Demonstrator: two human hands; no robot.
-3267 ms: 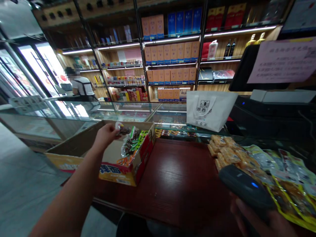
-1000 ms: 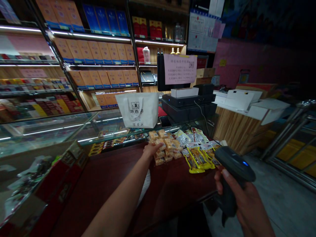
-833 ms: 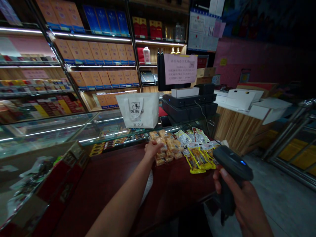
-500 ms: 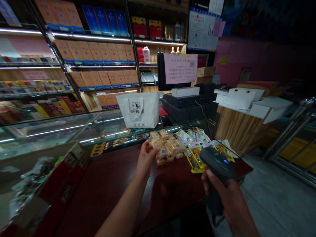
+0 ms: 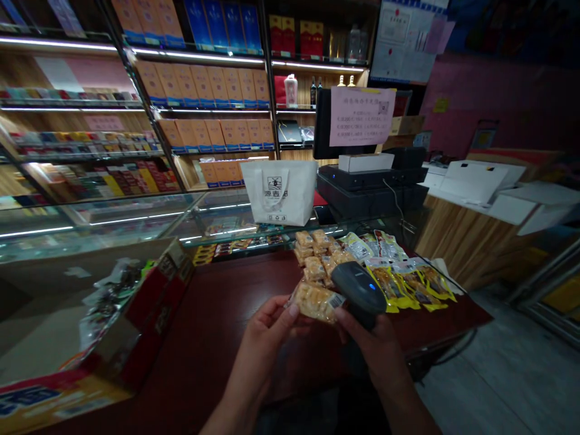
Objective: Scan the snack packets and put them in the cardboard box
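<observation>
Between my hands is a clear-wrapped snack packet (image 5: 315, 301), tan inside, with a barcode label at its right end. My left hand (image 5: 272, 323) pinches its left end. A dark handheld barcode scanner (image 5: 360, 290) with a lit blue light is gripped in my right hand (image 5: 374, 344), whose thumb reaches the packet's labelled end. Just behind lies a pile of similar wrapped snack packets (image 5: 315, 251), partly hidden by the scanner. Right of the pile are yellow-edged packets (image 5: 408, 281) and silver-green packets (image 5: 376, 246) on the dark red counter (image 5: 217, 314).
An open carton (image 5: 149, 308) with small wrapped items stands at the left. Behind the counter are a white tote bag (image 5: 281, 193), a monitor with a pink notice (image 5: 361, 118) and a black cash drawer (image 5: 371, 196). Shelves of boxes (image 5: 212, 84) line the back.
My left hand has lifted one wrapped snack packet from the pile and brought it nearer. The scanner in my right hand has moved left, over to the packet. The view has shifted left.
</observation>
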